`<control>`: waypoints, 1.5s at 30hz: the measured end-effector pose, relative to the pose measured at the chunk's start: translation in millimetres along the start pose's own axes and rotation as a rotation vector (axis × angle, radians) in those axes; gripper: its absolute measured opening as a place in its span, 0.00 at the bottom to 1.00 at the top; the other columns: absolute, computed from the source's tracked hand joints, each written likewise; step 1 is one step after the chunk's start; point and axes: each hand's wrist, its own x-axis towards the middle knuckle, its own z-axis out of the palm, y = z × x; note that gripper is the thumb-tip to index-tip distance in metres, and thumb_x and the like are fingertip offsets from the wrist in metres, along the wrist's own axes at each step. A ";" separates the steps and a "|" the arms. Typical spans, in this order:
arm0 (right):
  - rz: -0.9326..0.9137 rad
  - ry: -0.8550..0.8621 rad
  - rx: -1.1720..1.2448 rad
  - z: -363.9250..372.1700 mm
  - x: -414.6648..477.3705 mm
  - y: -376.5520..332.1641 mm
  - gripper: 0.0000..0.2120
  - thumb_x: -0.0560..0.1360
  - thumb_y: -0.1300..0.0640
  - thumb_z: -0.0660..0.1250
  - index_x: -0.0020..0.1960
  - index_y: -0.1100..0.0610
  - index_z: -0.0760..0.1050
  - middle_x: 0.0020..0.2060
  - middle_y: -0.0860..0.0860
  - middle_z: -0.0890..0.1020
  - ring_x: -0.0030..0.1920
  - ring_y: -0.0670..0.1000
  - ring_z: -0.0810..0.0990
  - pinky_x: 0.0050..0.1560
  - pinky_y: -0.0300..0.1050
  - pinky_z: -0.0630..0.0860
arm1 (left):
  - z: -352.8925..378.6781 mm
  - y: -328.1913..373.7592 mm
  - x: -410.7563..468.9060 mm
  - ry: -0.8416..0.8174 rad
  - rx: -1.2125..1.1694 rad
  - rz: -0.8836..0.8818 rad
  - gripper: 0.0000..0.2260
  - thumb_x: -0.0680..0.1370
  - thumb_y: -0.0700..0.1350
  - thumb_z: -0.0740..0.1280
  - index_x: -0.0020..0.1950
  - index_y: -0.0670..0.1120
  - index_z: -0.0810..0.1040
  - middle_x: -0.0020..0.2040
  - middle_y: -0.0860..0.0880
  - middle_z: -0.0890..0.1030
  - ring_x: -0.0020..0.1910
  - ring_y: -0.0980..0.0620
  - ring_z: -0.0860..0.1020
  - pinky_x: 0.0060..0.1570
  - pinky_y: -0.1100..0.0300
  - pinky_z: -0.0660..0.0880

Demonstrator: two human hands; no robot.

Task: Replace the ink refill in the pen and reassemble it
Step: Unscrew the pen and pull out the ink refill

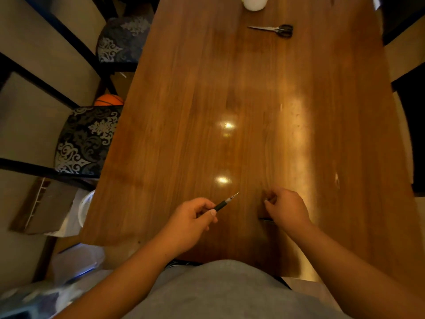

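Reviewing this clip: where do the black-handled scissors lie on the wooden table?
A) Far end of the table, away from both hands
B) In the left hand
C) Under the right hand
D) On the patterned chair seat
A: the black-handled scissors lie flat at the far end of the wooden table, well beyond the left hand and the right hand.

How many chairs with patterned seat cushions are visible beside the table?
2. Both stand along the table's left edge: one patterned chair seat nearer the person, another patterned seat farther away. The right side is dark; more chairs may be hidden there.
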 end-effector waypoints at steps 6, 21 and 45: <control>-0.018 0.022 -0.081 5.9 5.4 5.0 0.03 0.71 0.55 0.69 0.41 0.52 0.76 0.31 0.46 0.76 0.32 0.48 0.75 0.24 0.36 0.60 | 2.3 0.7 8.3 -0.015 0.009 -0.011 0.07 0.79 0.44 0.65 0.47 0.55 0.79 0.39 0.53 0.84 0.34 0.61 0.78 0.40 0.60 0.76; 0.105 -0.175 0.525 -30.9 -56.0 -25.1 0.03 0.73 0.51 0.72 0.42 0.44 0.79 0.33 0.46 0.83 0.33 0.38 0.82 0.27 0.30 0.73 | 26.2 8.4 2.8 -0.064 -0.003 0.009 0.08 0.80 0.45 0.62 0.47 0.56 0.79 0.40 0.54 0.84 0.33 0.60 0.78 0.35 0.62 0.71; 0.068 -0.012 1.047 -48.9 -121.3 -39.4 0.05 0.76 0.62 0.68 0.43 0.63 0.81 0.33 0.58 0.80 0.29 0.45 0.77 0.28 0.37 0.73 | 66.2 2.8 -36.8 -0.108 -0.027 0.121 0.08 0.78 0.45 0.65 0.45 0.59 0.79 0.41 0.54 0.84 0.36 0.59 0.80 0.39 0.59 0.75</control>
